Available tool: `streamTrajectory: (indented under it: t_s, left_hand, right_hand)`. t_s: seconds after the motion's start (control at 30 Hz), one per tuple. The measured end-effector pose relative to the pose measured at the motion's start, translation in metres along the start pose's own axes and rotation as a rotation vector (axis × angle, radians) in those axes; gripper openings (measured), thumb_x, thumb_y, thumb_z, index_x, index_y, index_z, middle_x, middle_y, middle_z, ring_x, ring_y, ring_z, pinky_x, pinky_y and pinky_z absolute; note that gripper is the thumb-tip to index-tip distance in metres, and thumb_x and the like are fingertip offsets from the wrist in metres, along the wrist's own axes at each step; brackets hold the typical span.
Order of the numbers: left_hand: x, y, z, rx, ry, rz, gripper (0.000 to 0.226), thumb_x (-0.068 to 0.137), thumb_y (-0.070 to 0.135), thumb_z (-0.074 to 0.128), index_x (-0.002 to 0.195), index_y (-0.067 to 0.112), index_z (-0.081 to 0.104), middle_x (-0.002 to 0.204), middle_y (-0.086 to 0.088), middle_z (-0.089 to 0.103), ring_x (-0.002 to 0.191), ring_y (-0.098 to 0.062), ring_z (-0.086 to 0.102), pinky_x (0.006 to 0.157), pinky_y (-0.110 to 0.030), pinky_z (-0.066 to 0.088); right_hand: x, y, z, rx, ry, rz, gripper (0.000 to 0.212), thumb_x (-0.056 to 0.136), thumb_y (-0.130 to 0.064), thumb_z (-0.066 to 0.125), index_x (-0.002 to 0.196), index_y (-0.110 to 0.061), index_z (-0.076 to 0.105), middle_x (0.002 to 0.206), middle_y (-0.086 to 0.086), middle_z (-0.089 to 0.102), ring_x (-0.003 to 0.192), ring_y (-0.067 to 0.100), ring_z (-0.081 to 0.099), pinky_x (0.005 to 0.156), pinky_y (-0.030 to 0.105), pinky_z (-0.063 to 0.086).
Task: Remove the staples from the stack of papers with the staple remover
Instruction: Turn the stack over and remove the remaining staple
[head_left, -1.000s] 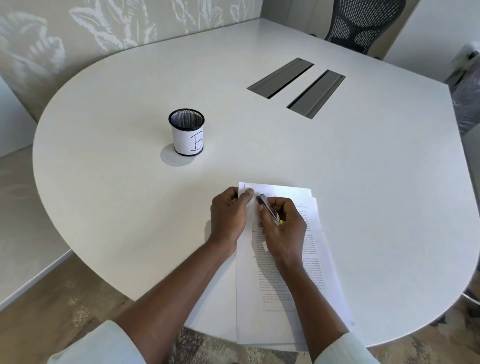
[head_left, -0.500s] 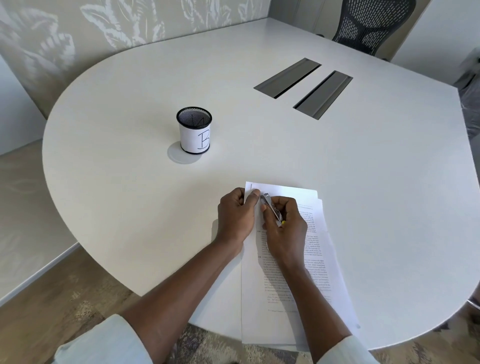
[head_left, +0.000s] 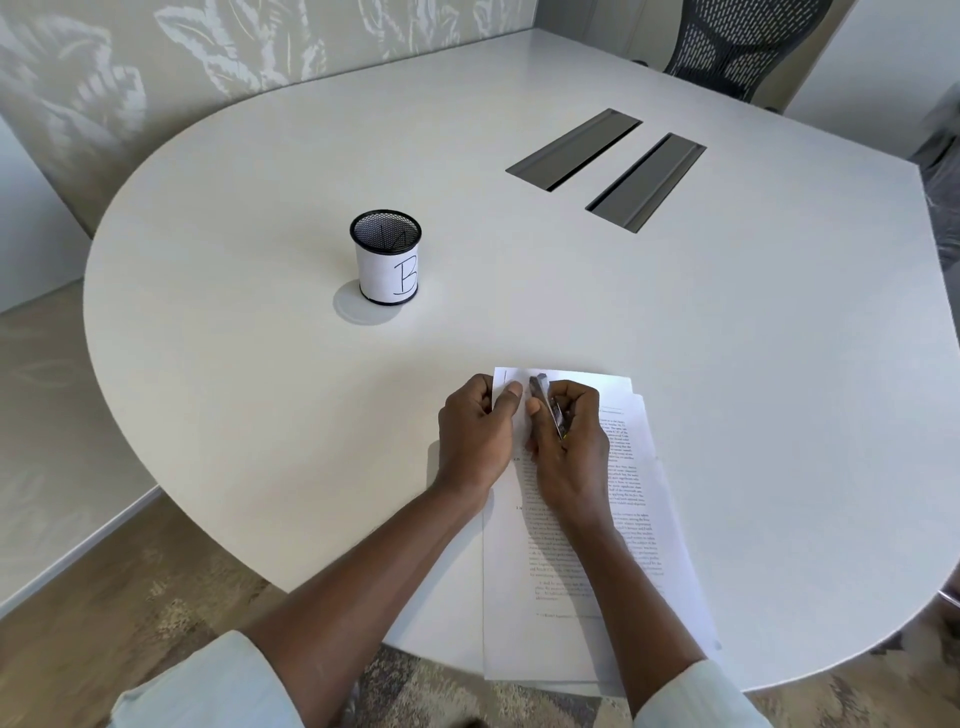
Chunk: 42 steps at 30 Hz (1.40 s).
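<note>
At far-left corner of papers (head_left: 571, 597), L hand (head_left: 475, 439) pinches it, R hand (head_left: 569, 447) grips staple remover (head_left: 545, 402) alongside.

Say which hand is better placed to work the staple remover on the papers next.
Right. The right hand grips the staple remover, its tip at the top left corner of the papers. The left hand pinches that corner's edge, steadying it.
</note>
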<state>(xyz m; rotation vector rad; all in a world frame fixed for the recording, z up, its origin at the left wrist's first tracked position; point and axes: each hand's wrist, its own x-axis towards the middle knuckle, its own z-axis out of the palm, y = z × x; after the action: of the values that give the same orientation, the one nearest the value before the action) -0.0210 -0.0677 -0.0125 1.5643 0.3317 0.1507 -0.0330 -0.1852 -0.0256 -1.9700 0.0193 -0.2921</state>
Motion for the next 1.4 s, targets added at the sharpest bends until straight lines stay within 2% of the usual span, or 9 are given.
streamTrajectory:
  t_s: [0.13,0.3,0.43,0.63,0.73,0.8,0.93,1.27,1.4]
  left_hand:
    - [0.003,0.005,-0.004,-0.033,-0.027,-0.051,0.05,0.102,0.022,0.071,0.07,0.0,0.04,0.065,-0.004,0.033,0.068,-0.023,0.032,0.066,-0.037,0.028]
    - [0.011,0.013,-0.012,-0.121,-0.1,-0.206,0.032,0.098,0.023,0.071,0.093,-0.008,0.071,0.082,-0.029,0.071,0.073,-0.026,0.064,0.071,-0.04,0.052]
    - [0.014,0.017,-0.016,-0.138,-0.095,-0.307,0.036,0.084,0.025,0.072,0.098,-0.008,0.074,0.086,-0.019,0.076,0.078,-0.028,0.069,0.077,-0.042,0.055]
    - [0.008,0.012,-0.016,-0.059,-0.071,-0.264,0.018,0.098,0.02,0.072,0.092,0.009,0.084,0.097,-0.018,0.084,0.087,-0.037,0.083,0.083,-0.056,0.068]
    - [0.004,0.013,-0.013,-0.039,-0.05,-0.217,0.026,0.098,0.023,0.07,0.1,-0.001,0.079,0.105,-0.03,0.079,0.085,-0.037,0.077,0.087,-0.06,0.065]
    - [0.002,0.013,-0.013,-0.037,-0.032,-0.198,0.034,0.097,0.025,0.069,0.104,-0.008,0.072,0.102,-0.035,0.075,0.081,-0.029,0.066,0.08,-0.046,0.06]
    - [0.001,0.011,-0.012,-0.024,-0.025,-0.207,0.04,0.1,0.026,0.068,0.105,-0.014,0.064,0.085,-0.01,0.061,0.079,-0.023,0.053,0.075,-0.038,0.042]
    - [0.004,0.01,-0.015,-0.11,-0.039,-0.247,0.022,0.101,0.017,0.074,0.103,-0.005,0.079,0.1,-0.031,0.08,0.083,-0.027,0.067,0.083,-0.054,0.065]
    - [0.005,0.007,-0.016,-0.146,-0.044,-0.26,0.025,0.101,0.016,0.074,0.099,-0.009,0.076,0.09,-0.015,0.068,0.083,-0.026,0.062,0.081,-0.042,0.054]
  right_hand:
    - [-0.002,0.001,-0.002,0.049,-0.001,0.05,0.024,0.109,-0.037,0.068,0.128,-0.024,0.064,0.091,-0.017,0.071,0.079,0.01,0.068,0.07,0.031,0.057]
    - [0.004,-0.001,-0.008,0.198,-0.099,0.132,0.018,0.102,-0.039,0.071,0.108,-0.022,0.074,0.079,-0.007,0.074,0.069,0.013,0.068,0.065,0.023,0.053]
    - [0.014,-0.003,-0.016,0.174,-0.118,0.164,0.02,0.092,-0.037,0.077,0.101,-0.019,0.077,0.077,-0.001,0.075,0.067,0.015,0.066,0.066,0.036,0.055]
    - [0.014,-0.001,-0.015,0.121,-0.052,0.152,0.011,0.092,-0.031,0.083,0.099,-0.023,0.082,0.085,-0.006,0.082,0.074,0.012,0.071,0.075,0.041,0.06]
    - [0.008,-0.002,-0.008,0.093,0.01,0.129,0.009,0.093,-0.03,0.083,0.099,-0.024,0.082,0.087,-0.012,0.083,0.075,0.004,0.073,0.069,0.026,0.058]
    - [0.003,-0.001,-0.004,0.086,0.041,0.128,0.009,0.093,-0.028,0.083,0.101,-0.023,0.082,0.09,-0.016,0.083,0.079,0.0,0.075,0.07,0.016,0.054]
    - [-0.004,0.002,-0.003,0.067,0.064,0.119,0.015,0.093,-0.028,0.083,0.104,-0.019,0.082,0.093,-0.01,0.084,0.085,0.004,0.076,0.078,0.023,0.058]
    - [-0.006,-0.001,-0.004,0.054,0.057,0.095,0.022,0.087,-0.036,0.08,0.101,-0.02,0.081,0.092,-0.01,0.083,0.083,0.003,0.075,0.077,0.023,0.057]
    - [-0.007,-0.003,-0.004,0.028,0.049,0.063,0.019,0.086,-0.036,0.08,0.097,-0.021,0.081,0.09,-0.014,0.082,0.083,0.002,0.075,0.077,0.022,0.057]
